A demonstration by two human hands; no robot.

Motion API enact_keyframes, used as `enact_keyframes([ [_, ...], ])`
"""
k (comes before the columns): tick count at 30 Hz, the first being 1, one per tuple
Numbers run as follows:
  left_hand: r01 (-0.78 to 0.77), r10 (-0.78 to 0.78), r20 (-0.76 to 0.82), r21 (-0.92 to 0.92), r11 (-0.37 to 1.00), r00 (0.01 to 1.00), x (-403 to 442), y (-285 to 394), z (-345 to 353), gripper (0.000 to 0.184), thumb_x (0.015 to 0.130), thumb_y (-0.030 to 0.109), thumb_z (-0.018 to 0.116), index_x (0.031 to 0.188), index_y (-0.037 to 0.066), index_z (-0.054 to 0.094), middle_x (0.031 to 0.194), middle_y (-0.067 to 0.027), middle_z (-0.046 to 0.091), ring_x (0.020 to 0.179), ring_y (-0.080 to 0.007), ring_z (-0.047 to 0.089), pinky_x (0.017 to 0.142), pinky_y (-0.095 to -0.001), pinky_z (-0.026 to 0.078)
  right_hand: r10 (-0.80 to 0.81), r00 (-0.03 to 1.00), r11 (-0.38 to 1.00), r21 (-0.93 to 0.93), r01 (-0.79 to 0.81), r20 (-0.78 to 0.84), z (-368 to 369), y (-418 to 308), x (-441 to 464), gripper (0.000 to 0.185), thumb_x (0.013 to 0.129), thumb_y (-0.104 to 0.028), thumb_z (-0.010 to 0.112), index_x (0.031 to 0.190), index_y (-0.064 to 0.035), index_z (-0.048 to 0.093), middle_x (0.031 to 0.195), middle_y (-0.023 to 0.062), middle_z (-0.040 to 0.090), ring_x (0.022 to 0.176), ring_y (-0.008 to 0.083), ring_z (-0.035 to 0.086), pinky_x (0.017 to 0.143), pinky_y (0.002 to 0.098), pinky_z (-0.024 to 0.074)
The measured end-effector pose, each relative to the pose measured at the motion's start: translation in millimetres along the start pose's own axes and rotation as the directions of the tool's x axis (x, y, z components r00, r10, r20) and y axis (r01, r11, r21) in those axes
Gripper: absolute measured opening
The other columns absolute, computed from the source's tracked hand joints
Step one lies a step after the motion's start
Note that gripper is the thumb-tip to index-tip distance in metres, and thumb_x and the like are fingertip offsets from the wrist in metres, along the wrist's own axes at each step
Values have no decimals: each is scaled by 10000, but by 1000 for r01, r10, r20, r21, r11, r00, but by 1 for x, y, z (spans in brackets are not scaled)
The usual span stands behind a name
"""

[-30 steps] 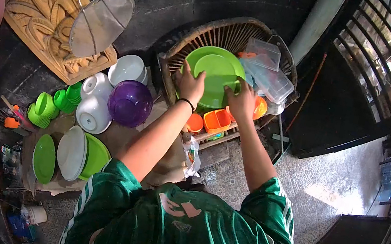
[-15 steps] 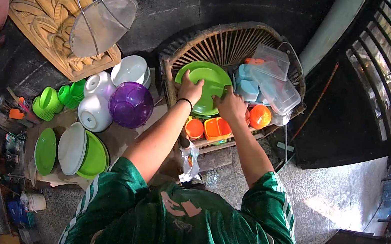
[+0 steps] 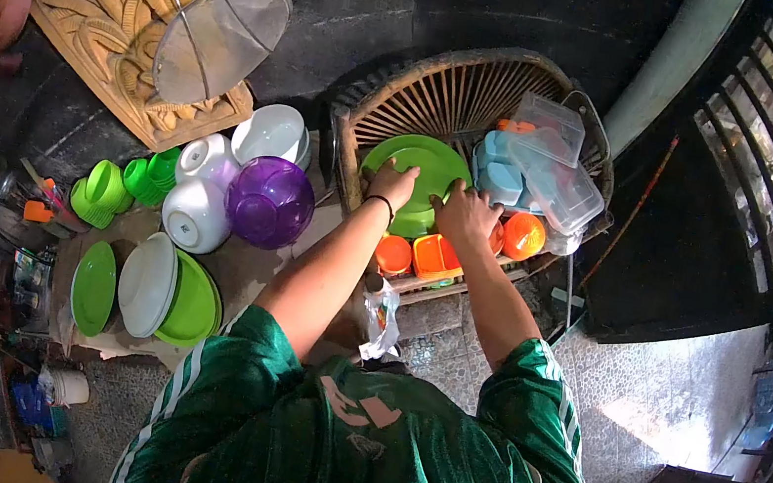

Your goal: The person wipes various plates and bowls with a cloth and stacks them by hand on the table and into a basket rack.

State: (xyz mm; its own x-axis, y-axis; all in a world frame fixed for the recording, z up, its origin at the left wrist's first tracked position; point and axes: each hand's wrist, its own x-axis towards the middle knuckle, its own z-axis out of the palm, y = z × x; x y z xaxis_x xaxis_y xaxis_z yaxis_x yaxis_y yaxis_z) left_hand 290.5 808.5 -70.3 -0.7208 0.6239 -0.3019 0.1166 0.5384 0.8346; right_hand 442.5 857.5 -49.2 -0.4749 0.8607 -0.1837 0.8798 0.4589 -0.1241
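Note:
A green plate [image 3: 432, 156] lies in a slatted wooden rack [image 3: 376, 105], perhaps with more plates beneath it. My left hand [image 3: 393, 186] grips its left side, thumb over the top and the other fingers partly hidden at the rim. At the lower right rim, my right hand [image 3: 466, 218] holds on with its fingers somewhat bent; their tips are hard to make out. Close below sit an orange cup [image 3: 393, 255] and an orange square container [image 3: 435, 257]. Light blue containers [image 3: 501, 183] stand right of the plate, and an orange round item [image 3: 523, 235] is beside my right hand.
Clear plastic boxes [image 3: 555, 185] are heaped at the rack's right. To the left stand a purple bowl [image 3: 270, 203], white bowls [image 3: 196, 215], green cups [image 3: 103, 190] and upright plates [image 3: 191, 302]. A strainer [image 3: 221, 42] hangs before a carved wooden panel [image 3: 106, 10].
The view has shifted slightly, so the rack appears a little further right. My right hand's fingers have spread a bit at the plate's rim. Both hands stay at the plate.

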Motion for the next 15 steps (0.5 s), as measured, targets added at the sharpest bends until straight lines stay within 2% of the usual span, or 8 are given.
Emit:
enact_keyframes([
  [1,3,-3,-3,-3,1000,1000,-4,3,-2,774,964,410,695,1617,83,437,1600,-206,526,1458,-385,521,1219,-463,406,6,1000,1000,-10,-6,-25,3,1,2,747,1024,-631,561,1568,-123,504,1490,128,636,1447,307,504,1140,672,345],
  [3,-39,32,46,169,985,998,-8,11,-6,767,960,448,707,1592,75,482,1612,-214,510,1478,-387,499,1231,-458,389,7,998,1000,-25,-8,-55,8,1,5,728,1027,-628,558,1550,-122,532,1500,120,624,1440,299,508,1136,669,349],
  [5,-45,38,67,98,994,997,-10,12,-10,775,956,460,708,1589,69,488,1610,-223,509,1489,-386,486,1240,-453,375,-38,983,992,-123,15,-182,15,-2,5,716,1033,-616,554,1543,-113,541,1519,103,592,1431,288,510,1136,652,357],
  [7,-130,124,130,41,991,984,-9,12,-11,778,952,567,675,1578,130,525,1670,-249,409,1551,-414,379,1275,-468,318,-35,989,994,-105,20,-143,8,-8,4,710,1035,-614,551,1549,-123,536,1526,99,578,1429,288,511,1141,644,357],
  [8,-134,121,126,98,986,985,-8,12,-11,786,954,560,677,1581,115,515,1655,-263,425,1557,-406,369,1277,-471,310,-27,994,996,-83,19,-102,4,-10,4,705,1037,-611,548,1556,-134,530,1534,95,564,1426,289,511,1146,635,358],
  [12,-154,132,159,134,979,978,8,4,-6,791,958,548,679,1600,127,489,1669,-262,400,1560,-384,372,1275,-470,314,-17,995,997,-76,9,-103,7,-12,11,704,1036,-616,543,1570,-158,516,1538,97,567,1438,294,505,1147,621,368],
  [14,-150,154,154,-38,988,976,19,-2,-1,725,968,526,684,1565,144,533,1665,-257,405,1580,-382,332,1278,-478,308,-25,992,999,-44,20,-122,4,-13,8,709,1035,-620,538,1588,-179,491,1539,103,568,1450,298,498,1140,624,382],
  [15,-155,160,153,-43,987,975,16,2,-2,725,968,526,684,1565,144,533,1665,-257,405,1580,-382,332,1278,-478,308,-24,991,999,-47,18,-128,-1,-12,7,709,1035,-620,538,1588,-179,491,1539,103,568,1450,298,498,1140,624,382],
])
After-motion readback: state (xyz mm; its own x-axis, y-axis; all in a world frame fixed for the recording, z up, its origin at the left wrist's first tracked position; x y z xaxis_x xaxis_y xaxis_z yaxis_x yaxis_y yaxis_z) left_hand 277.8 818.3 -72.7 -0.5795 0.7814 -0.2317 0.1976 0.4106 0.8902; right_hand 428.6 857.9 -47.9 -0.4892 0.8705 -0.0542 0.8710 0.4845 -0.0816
